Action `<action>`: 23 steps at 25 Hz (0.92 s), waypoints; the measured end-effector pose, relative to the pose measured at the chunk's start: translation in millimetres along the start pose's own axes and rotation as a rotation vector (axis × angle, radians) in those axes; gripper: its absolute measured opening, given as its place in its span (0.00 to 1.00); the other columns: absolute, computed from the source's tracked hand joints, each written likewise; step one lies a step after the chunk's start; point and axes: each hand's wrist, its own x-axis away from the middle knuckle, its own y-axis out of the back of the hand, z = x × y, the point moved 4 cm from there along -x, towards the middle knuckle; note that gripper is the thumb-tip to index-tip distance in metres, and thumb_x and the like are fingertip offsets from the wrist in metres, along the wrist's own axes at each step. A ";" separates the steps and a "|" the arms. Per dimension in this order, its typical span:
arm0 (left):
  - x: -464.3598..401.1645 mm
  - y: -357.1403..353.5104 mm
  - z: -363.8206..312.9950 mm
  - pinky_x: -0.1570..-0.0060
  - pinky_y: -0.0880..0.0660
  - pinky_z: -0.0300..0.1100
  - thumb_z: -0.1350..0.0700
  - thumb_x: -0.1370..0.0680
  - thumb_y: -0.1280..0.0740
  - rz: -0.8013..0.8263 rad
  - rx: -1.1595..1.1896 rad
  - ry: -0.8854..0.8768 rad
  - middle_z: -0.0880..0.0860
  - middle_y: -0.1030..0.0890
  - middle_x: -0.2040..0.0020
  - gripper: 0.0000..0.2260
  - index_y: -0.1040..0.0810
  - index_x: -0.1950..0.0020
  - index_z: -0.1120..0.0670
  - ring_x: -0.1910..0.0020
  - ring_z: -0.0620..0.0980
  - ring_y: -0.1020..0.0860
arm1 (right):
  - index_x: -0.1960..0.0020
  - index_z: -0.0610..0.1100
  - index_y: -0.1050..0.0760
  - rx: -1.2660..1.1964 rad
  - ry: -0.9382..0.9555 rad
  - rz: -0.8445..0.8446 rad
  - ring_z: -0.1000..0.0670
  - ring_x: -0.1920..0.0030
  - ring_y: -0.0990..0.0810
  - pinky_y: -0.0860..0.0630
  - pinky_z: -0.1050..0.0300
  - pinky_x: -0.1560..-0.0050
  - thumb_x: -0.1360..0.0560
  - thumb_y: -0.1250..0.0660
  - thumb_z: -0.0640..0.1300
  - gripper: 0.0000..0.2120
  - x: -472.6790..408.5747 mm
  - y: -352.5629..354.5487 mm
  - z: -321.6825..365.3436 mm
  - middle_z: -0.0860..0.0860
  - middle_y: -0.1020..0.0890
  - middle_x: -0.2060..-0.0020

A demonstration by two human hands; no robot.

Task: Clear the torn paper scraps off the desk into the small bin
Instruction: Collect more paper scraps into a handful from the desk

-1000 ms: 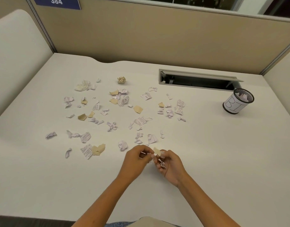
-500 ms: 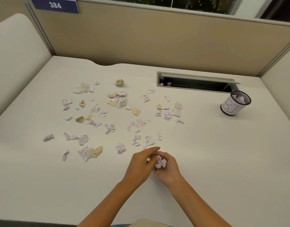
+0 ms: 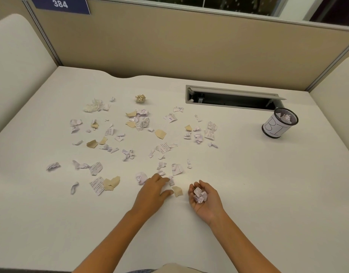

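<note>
Nearest, the right hand (image 3: 206, 196) lies palm up on the tabletop (image 3: 248, 194), fingers curled round a wad of white scraps (image 3: 199, 195). Just left, the left hand (image 3: 153, 191) rests palm down with loose fingers, holding nothing, its thumb beside a tan scrap (image 3: 177, 191). Beyond, torn scraps (image 3: 142, 133) scatter across the middle. Far right stands the small bin (image 3: 279, 125), paper already inside.
</note>
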 end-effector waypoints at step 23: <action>-6.9 -10.2 -89.1 0.62 0.26 0.32 0.56 0.26 0.33 -0.028 0.510 -0.078 0.44 0.17 0.62 0.04 0.18 0.58 0.49 0.62 0.39 0.21 | 0.61 0.38 0.19 0.027 0.053 0.003 0.49 0.65 0.16 0.20 0.60 0.68 0.27 0.37 0.37 0.09 6.6 -8.0 -3.4 0.44 0.17 0.62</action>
